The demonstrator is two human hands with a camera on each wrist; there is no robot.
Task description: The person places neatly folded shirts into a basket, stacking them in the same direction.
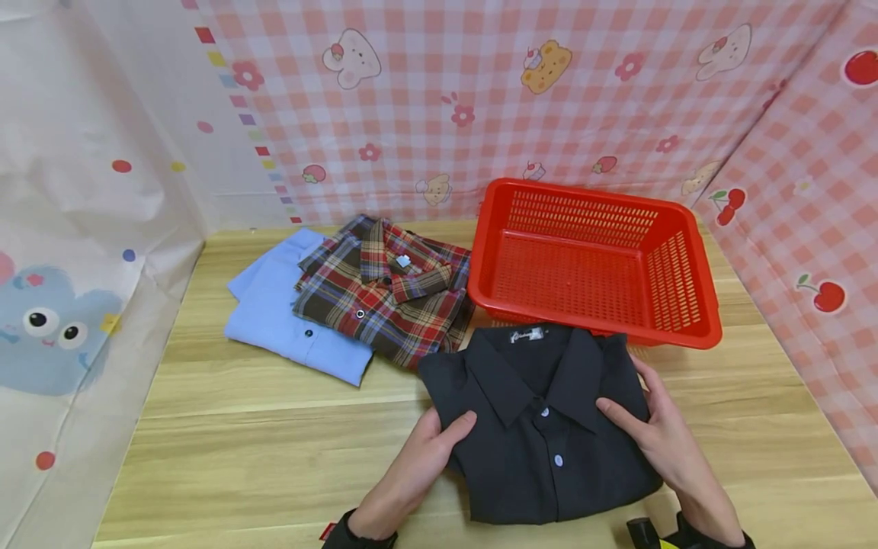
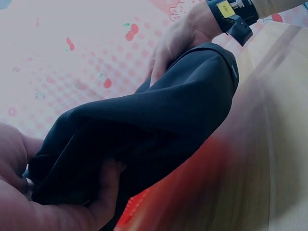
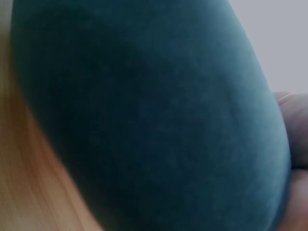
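Both hands hold a folded black shirt (image 1: 514, 450), collar away from the person, two pale buttons showing below it. My left hand (image 1: 427, 450) grips its left edge, thumb on top and fingers hidden beneath. At the opposite edge my right hand (image 1: 661, 427) holds it the same way, thumb on the front by the collar. In the left wrist view the shirt (image 2: 144, 120) bends in a thick fold between the two hands. Dark cloth (image 3: 154, 115) fills most of the right wrist view, blurred. The shirt's collar end overlaps the red basket's near rim in the head view.
A red plastic basket (image 1: 709, 305) with perforated sides stands at the back right. Left of it lies a folded plaid shirt (image 1: 384, 313), partly over a folded light blue shirt (image 1: 274, 313). Patterned cloth walls (image 1: 411, 99) rise behind and beside the wooden table (image 1: 274, 457).
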